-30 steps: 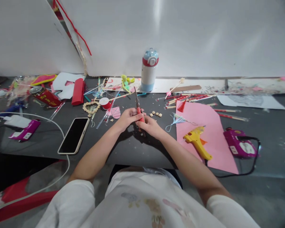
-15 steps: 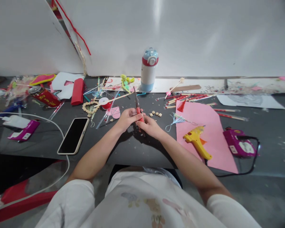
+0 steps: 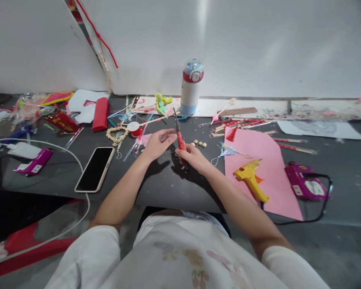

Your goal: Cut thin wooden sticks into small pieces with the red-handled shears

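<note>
My right hand (image 3: 194,157) is closed around red-handled pliers (image 3: 180,140), their thin dark jaws pointing up and away from me. Just left of them, my left hand (image 3: 159,143) hovers over the table, thumb and fingers parted, with nothing visible in it. Small pale wooden-looking pieces (image 3: 200,143) lie beyond my right hand. A thin pale stick (image 3: 156,119) runs behind the jaws; whether it touches them I cannot tell. Left of my left hand are a white-and-red spool (image 3: 134,127), a pink paper piece (image 3: 144,139) and a heart-shaped beaded ring (image 3: 116,136).
A bottle (image 3: 190,90) stands at the back. On the right, a yellow glue gun (image 3: 252,180) rests on pink paper (image 3: 270,160), beside a purple corded box (image 3: 307,182). A phone (image 3: 95,169), a white cable (image 3: 74,154) and a tipped red can (image 3: 61,120) lie left.
My left hand has let go of the pliers, moving left and opening away from them. My right hand still holds them. The whole view has shifted slightly.
</note>
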Tool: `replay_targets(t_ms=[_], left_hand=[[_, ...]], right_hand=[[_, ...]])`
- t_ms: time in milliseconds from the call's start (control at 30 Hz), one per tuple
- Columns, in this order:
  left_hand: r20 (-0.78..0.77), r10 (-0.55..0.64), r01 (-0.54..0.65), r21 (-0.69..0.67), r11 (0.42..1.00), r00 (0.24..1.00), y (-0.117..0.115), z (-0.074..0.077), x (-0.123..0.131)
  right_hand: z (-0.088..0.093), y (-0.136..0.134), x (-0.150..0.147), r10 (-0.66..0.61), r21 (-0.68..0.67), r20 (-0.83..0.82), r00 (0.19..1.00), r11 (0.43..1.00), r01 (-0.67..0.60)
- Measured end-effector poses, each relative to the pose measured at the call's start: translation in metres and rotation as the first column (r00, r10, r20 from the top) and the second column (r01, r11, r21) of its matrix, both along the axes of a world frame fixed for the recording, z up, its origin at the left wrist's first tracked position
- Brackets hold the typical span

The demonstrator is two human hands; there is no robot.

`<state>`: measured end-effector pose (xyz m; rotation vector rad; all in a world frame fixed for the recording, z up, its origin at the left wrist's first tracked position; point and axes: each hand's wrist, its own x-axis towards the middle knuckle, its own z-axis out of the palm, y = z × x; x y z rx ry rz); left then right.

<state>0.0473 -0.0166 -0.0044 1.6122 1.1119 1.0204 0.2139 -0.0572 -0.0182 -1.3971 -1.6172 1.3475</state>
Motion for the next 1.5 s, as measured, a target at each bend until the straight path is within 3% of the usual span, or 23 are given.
replay_targets(t_ms=[67,200,267,367,567,900,1200,1367,1500], left_hand=[[-0.098,0.154,-0.133,0.186,0.973,0.983,0.001,0.003,-0.006],[-0.272,0.424,-0.223,0.548,0.806,0.864,0.001,0.012,-0.017],[-0.326,0.504,-0.219,0.623,0.751,0.800,0.004,0.014,-0.021],[-0.391,0.566,-0.208,0.659,0.723,0.726,0.009,0.012,-0.025],[-0.447,0.557,-0.202,0.624,0.755,0.700,0.011,0.007,-0.026],[-0.393,0.404,-0.144,0.546,0.825,0.826,0.013,0.013,-0.037],[-0.347,0.204,-0.090,0.318,0.944,0.915,0.013,0.024,-0.045],[-0.363,0.209,-0.098,0.303,0.948,0.908,0.013,0.025,-0.046],[-0.490,0.256,-0.060,0.381,0.923,0.833,0.013,0.022,-0.045]], right_hand=[[0.001,0.002,0.003,-0.023,0.012,0.073,0.997,1.000,0.022],[0.000,0.005,0.005,-0.020,0.055,0.254,0.967,0.998,0.006],[0.000,0.004,0.004,0.003,0.067,0.329,0.944,0.997,-0.026],[0.002,0.000,0.001,0.031,0.084,0.397,0.917,0.994,-0.070],[0.006,-0.005,0.001,0.049,0.113,0.413,0.910,0.988,-0.105],[0.010,-0.007,0.004,0.093,0.132,0.373,0.923,0.980,-0.151],[0.014,-0.008,0.006,0.127,0.135,0.373,0.919,0.973,-0.189],[0.015,-0.009,0.007,0.143,0.130,0.377,0.915,0.970,-0.205],[0.015,-0.008,0.007,0.151,0.121,0.382,0.912,0.970,-0.211]])
